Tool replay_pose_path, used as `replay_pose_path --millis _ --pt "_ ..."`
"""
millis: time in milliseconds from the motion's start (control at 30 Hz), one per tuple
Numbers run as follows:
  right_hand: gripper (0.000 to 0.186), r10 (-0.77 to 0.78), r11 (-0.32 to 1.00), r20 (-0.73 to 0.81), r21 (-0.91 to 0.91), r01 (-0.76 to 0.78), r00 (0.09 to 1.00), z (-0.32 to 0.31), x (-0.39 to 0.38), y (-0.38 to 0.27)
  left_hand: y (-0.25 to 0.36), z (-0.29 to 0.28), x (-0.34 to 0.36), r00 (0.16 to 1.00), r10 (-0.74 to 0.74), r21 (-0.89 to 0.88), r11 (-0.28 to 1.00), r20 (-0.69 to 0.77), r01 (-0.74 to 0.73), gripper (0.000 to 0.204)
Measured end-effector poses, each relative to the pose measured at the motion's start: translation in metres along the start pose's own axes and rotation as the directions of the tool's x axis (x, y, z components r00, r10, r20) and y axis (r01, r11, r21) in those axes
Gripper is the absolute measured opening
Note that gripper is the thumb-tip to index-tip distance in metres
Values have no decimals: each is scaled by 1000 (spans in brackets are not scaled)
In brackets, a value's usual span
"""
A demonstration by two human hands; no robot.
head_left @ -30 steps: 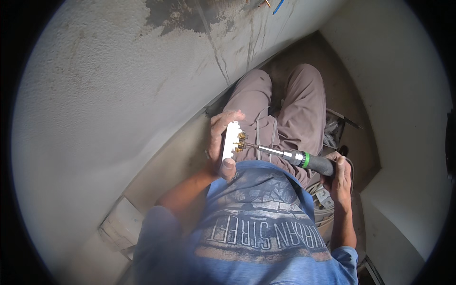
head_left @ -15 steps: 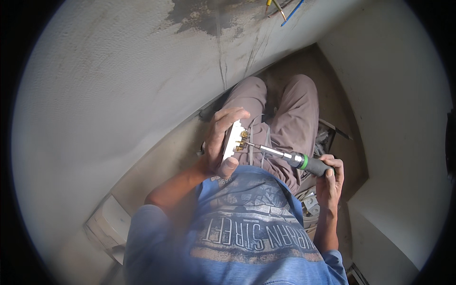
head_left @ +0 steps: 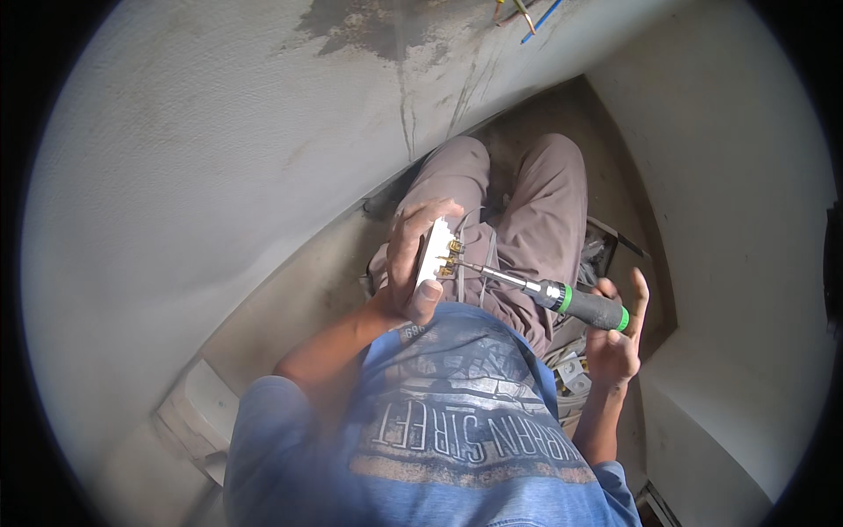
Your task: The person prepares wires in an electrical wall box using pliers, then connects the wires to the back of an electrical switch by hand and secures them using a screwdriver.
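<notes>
Your left hand (head_left: 413, 263) has its grip closed around a white rectangular plastic switch plate (head_left: 430, 253), held on edge above your lap with its brass terminals (head_left: 450, 260) facing right. Your thumb presses the plate's near end and your fingers wrap its far end. Your right hand (head_left: 615, 338) holds the black screwdriver handle with green bands (head_left: 587, 306) in a loose grip: the handle lies across the fingers, with the forefinger raised and the palm partly open. The tool's metal shaft (head_left: 496, 277) runs left, and its tip touches the brass terminals. Thin grey wires (head_left: 479, 250) loop from the plate over your brown-trousered knees (head_left: 527, 202). A grey plastered wall (head_left: 219, 158) fills the left. Coloured wire ends (head_left: 527, 12) poke from it at the far top.
</notes>
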State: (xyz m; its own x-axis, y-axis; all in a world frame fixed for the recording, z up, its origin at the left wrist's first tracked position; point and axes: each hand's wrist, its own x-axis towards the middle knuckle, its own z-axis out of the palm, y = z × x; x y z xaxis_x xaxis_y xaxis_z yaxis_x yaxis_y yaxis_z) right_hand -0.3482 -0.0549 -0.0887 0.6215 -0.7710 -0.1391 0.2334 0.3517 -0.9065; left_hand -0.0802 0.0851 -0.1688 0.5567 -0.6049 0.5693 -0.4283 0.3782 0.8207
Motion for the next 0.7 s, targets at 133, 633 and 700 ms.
replay_pose_path --millis 133,633,700 --pt "48 335 818 -121 -456 -352 935 -10 8 -30 5 8 -11 993 -112 -43 993 -47 110 73" --pt "43 2 873 -66 -487 -33 998 -13 -3 -5 -1 11 -7 991 -132 -113 985 0 132 75" --pt "57 -146 931 0 -340 137 989 -7 3 -1 -2 13 -8 989 -145 -158 977 -15 140 74"
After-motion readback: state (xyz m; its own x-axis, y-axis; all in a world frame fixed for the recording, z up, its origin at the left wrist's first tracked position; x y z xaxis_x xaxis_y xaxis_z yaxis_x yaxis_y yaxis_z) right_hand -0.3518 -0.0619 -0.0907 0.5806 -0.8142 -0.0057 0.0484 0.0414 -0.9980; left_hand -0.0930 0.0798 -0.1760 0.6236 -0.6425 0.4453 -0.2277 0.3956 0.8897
